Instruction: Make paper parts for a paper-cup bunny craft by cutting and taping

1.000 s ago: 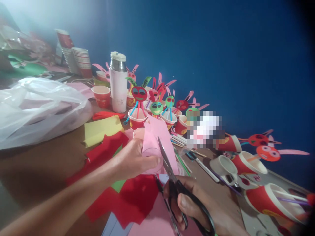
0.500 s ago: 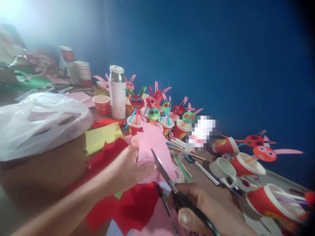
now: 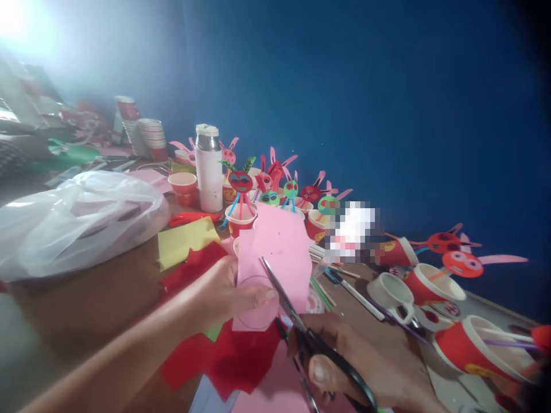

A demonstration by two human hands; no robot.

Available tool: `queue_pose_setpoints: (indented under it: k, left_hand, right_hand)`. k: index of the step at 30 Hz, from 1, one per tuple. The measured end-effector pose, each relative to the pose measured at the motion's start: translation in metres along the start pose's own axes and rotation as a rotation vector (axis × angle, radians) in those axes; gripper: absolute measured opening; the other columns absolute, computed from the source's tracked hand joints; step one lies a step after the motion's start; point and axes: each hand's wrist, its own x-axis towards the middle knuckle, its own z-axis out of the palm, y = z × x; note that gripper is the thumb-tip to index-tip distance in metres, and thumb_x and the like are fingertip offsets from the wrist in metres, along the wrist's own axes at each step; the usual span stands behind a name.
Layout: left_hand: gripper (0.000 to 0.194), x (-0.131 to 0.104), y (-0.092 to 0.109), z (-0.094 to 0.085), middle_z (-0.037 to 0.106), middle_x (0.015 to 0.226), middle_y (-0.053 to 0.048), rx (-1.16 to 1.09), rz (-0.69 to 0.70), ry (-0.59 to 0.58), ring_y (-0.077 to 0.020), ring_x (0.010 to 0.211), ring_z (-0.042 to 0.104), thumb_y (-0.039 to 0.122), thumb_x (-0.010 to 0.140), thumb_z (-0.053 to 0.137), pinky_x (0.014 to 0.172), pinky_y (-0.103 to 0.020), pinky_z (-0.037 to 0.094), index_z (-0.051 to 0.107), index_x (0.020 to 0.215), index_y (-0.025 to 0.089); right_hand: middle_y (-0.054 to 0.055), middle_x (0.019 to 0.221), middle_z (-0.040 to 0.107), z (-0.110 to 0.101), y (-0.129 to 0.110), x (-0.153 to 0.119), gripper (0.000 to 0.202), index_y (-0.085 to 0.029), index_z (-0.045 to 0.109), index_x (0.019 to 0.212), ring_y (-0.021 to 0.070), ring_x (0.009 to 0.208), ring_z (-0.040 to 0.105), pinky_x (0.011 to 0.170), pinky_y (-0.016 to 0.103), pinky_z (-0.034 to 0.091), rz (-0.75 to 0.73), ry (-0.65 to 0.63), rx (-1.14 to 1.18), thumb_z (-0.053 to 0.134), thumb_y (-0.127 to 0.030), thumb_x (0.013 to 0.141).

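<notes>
Pink paper (image 3: 288, 246), a loose-edged sheet, is held up at the centre of the frame, a pencil-thin circle (image 3: 255, 318) outlined near its lower edge. The left hand (image 3: 232, 289), entering from the lower left, has its grip clamped on the sheet, thumb flat across the circle, fingers hidden behind. At lower centre-right, the right hand (image 3: 344, 350) has its grip wrapped around black-handled scissors (image 3: 316, 342). Their blades point up and left, overlapping the sheet; whether they are parted, I cannot tell. The sheet looks light, thin and easily creased or torn, likely best pinched flat inside the circle, clear of the blades. Red paper (image 3: 241, 355) lies beneath on the brown tabletop (image 3: 86, 327); a white plastic bag (image 3: 86, 221) fills the left side.
</notes>
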Motion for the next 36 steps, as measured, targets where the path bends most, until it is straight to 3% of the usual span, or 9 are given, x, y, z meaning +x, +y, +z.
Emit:
queue_pose_setpoints:
  k: [4, 9, 14, 19, 22, 29, 32, 36]
  left_hand:
    - [0.021, -0.001, -0.011, -0.003, 0.06, 0.062, -0.001, -0.076, 0.021, 0.001, -0.0081, 0.052, 0.05, 0.032, 0.077, 0.064, 0.045, -0.016, 0.036, 0.066, 0.071, 0.012]
    - [0.029, -0.001, -0.021, -0.004, 0.058, 0.058, -0.002, -0.119, 0.045, 0.047, -0.0078, 0.049, 0.047, 0.036, 0.078, 0.062, 0.045, -0.018, 0.034, 0.064, 0.068, 0.009]
    - [0.024, -0.002, -0.019, -0.005, 0.057, 0.058, -0.002, -0.029, 0.028, 0.048, -0.0077, 0.048, 0.044, 0.031, 0.079, 0.059, 0.043, -0.018, 0.031, 0.066, 0.076, 0.008]
    - [0.025, -0.001, -0.018, -0.002, 0.047, 0.049, 0.004, -0.045, 0.049, 0.052, -0.0037, 0.042, 0.036, 0.023, 0.078, 0.058, 0.039, -0.015, 0.025, 0.056, 0.056, 0.012]
    - [0.027, 0.001, -0.018, 0.001, 0.044, 0.047, 0.006, -0.063, 0.063, 0.035, -0.0028, 0.041, 0.033, 0.021, 0.077, 0.058, 0.037, -0.015, 0.023, 0.05, 0.052, 0.013]
    - [0.027, 0.002, -0.019, 0.002, 0.047, 0.044, 0.005, -0.034, 0.024, 0.036, -0.0038, 0.036, 0.036, 0.025, 0.076, 0.057, 0.034, -0.016, 0.024, 0.054, 0.052, 0.013]
    - [0.024, 0.002, -0.019, 0.002, 0.049, 0.046, 0.005, -0.06, -0.007, 0.038, -0.004, 0.038, 0.039, 0.024, 0.075, 0.058, 0.036, -0.016, 0.026, 0.056, 0.054, 0.014]
    - [0.023, 0.002, -0.018, 0.001, 0.049, 0.046, 0.005, -0.094, 0.015, 0.018, -0.0039, 0.039, 0.038, 0.023, 0.074, 0.058, 0.036, -0.016, 0.024, 0.056, 0.054, 0.014]
  right_hand:
    - [-0.001, 0.056, 0.052, 0.004, 0.004, 0.003, 0.046, -0.017, 0.06, 0.073, 0.0095, 0.048, 0.039, 0.043, 0.019, 0.033, -0.074, 0.042, 0.07, 0.056, -0.063, 0.073]
    - [-0.001, 0.058, 0.056, 0.007, 0.003, 0.003, 0.047, -0.017, 0.063, 0.08, 0.0105, 0.05, 0.044, 0.045, 0.021, 0.03, -0.072, 0.043, 0.106, 0.056, -0.063, 0.073]
    - [-0.002, 0.06, 0.05, 0.01, 0.008, 0.006, 0.045, -0.017, 0.062, 0.085, 0.01, 0.051, 0.038, 0.045, 0.021, 0.028, -0.095, 0.008, 0.193, 0.058, -0.06, 0.072]
    - [-0.005, 0.058, 0.039, 0.012, 0.017, 0.009, 0.047, -0.015, 0.059, 0.087, 0.0084, 0.052, 0.03, 0.046, 0.02, 0.022, -0.084, -0.048, 0.271, 0.064, -0.058, 0.069]
    - [-0.006, 0.058, 0.038, 0.013, 0.017, 0.009, 0.044, -0.015, 0.058, 0.086, 0.0082, 0.053, 0.029, 0.047, 0.02, 0.023, -0.091, -0.049, 0.324, 0.065, -0.055, 0.071]
    - [-0.005, 0.06, 0.042, 0.011, 0.012, 0.008, 0.042, -0.015, 0.057, 0.089, 0.0079, 0.053, 0.032, 0.048, 0.019, 0.025, -0.062, -0.058, 0.335, 0.063, -0.054, 0.074]
    - [-0.003, 0.064, 0.045, 0.012, 0.017, 0.008, 0.043, -0.015, 0.057, 0.09, 0.0088, 0.055, 0.036, 0.048, 0.019, 0.027, -0.077, -0.048, 0.267, 0.064, -0.054, 0.073]
    - [-0.005, 0.059, 0.04, 0.019, 0.029, 0.01, 0.047, -0.015, 0.056, 0.089, 0.0087, 0.054, 0.032, 0.047, 0.021, 0.023, -0.086, -0.001, 0.301, 0.062, -0.058, 0.072]
